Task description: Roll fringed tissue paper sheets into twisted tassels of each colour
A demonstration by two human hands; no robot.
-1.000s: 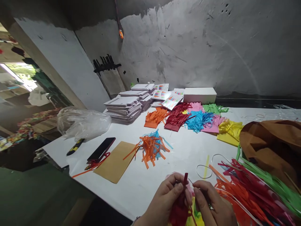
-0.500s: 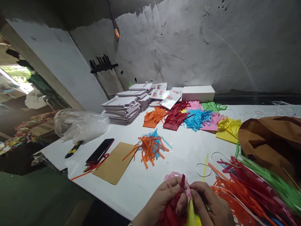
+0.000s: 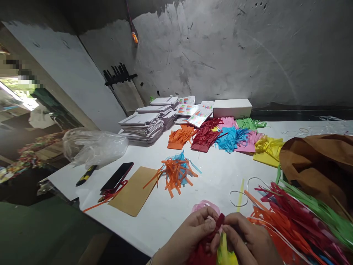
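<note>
At the table's front edge, my left hand (image 3: 194, 232) pinches a dark red paper tassel (image 3: 202, 252) near its top, where a folded loop (image 3: 220, 221) sticks up. My right hand (image 3: 245, 235) meets it from the right, thumb and forefinger closed against the same loop. Yellow paper strips (image 3: 226, 252) hang between the hands, and pink paper strips (image 3: 205, 206) show just behind them. The palms and the lower ends of the strips are partly hidden. An orange and blue tassel (image 3: 176, 173) lies farther back on the white table (image 3: 215, 180).
Fringed paper bundles (image 3: 205, 136) in several colours line the back, near stacked white packs (image 3: 143, 127) and a white box (image 3: 233, 108). Loose tassels (image 3: 298, 213), white string (image 3: 234, 202) and a brown bag (image 3: 317, 158) lie right. Left are a phone (image 3: 118, 176), cutter (image 3: 86, 176) and cardboard (image 3: 135, 191).
The red loop has tilted to the right and come closer to my right fingertips. Thin red strand that was stretched between the hands no longer shows. The things on the table are unmoved.
</note>
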